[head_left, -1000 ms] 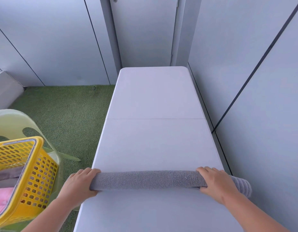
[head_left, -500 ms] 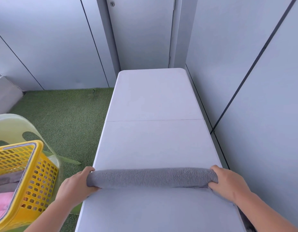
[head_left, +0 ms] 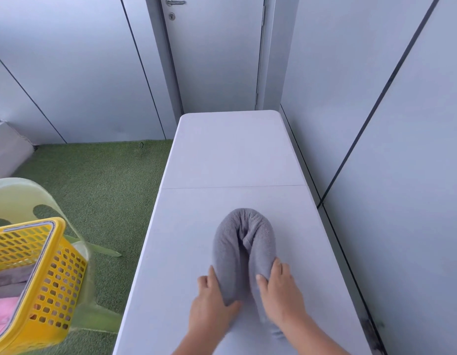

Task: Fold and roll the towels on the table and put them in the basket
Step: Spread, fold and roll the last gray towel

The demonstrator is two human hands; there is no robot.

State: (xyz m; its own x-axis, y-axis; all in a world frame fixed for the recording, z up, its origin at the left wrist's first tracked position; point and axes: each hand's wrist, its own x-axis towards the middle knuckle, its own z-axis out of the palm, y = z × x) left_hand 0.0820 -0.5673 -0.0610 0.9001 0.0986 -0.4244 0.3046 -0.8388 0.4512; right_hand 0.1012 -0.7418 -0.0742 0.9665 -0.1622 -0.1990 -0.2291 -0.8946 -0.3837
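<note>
Lying on the near half of the white desk [head_left: 232, 149], the rolled grey towel [head_left: 244, 242] is doubled into a U, bend pointing away. The left hand [head_left: 212, 306] grips one end, the right hand [head_left: 280, 295] the other, close together. A yellow basket [head_left: 55, 285] sits left, on a green chair [head_left: 22, 190].

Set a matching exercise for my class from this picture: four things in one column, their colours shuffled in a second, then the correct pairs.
Column 1:
1. towel
2. basket
3. table
4. turf floor

Column 2:
A. yellow
B. green
C. grey
D. white

Pairs: 1-C, 2-A, 3-D, 4-B
</note>
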